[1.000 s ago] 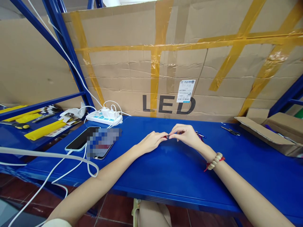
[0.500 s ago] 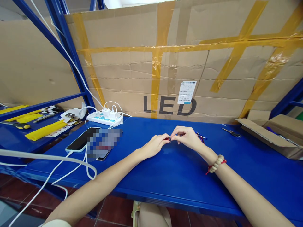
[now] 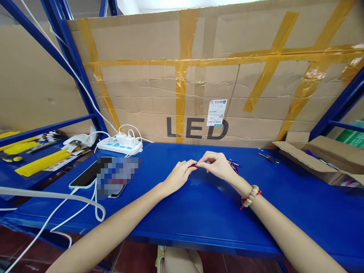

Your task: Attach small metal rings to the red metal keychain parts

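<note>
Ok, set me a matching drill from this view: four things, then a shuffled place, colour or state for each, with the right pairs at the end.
1. power strip
2. small red item
3. bead bracelet
4. open box

A. at the fingertips of the left hand and the right hand
B. at the right end of the blue table
C. white, with plugs in it
D. worn at the right wrist

Pairs: 1-C, 2-A, 3-D, 4-B
</note>
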`<action>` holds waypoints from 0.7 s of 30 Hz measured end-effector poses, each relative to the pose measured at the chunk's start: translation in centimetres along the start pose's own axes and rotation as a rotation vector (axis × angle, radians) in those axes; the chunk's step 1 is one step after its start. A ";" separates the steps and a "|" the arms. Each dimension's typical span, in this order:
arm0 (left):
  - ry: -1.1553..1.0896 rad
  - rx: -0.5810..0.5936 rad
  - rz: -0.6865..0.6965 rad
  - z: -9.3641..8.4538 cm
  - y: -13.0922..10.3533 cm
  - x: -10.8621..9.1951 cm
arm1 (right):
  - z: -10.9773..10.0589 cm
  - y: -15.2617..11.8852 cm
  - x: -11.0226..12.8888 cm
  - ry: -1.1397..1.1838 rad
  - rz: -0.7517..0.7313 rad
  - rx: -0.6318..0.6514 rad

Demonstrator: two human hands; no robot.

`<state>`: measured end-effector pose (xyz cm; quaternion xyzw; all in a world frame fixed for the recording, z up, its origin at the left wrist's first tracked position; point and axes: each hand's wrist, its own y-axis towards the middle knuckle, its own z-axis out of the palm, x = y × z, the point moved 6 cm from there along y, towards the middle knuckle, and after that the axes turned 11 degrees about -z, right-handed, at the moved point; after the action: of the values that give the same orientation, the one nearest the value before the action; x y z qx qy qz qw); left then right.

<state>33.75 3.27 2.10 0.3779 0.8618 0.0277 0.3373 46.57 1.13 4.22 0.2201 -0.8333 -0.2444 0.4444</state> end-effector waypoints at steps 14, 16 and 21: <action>0.024 -0.059 0.004 -0.1 0.2 0.6 | 0.1 -0.1 -1.2 -0.029 0.103 0.017; 0.035 -0.079 0.024 -0.2 0.3 0.7 | 0.1 -0.1 -1.2 -0.027 0.120 0.016; 0.063 -0.105 0.046 -0.4 0.5 1.0 | 0.2 -0.2 -1.1 -0.001 0.146 0.014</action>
<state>33.33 4.35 1.94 0.3784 0.8603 0.0927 0.3288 47.01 1.70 3.31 0.1619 -0.8489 -0.2059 0.4590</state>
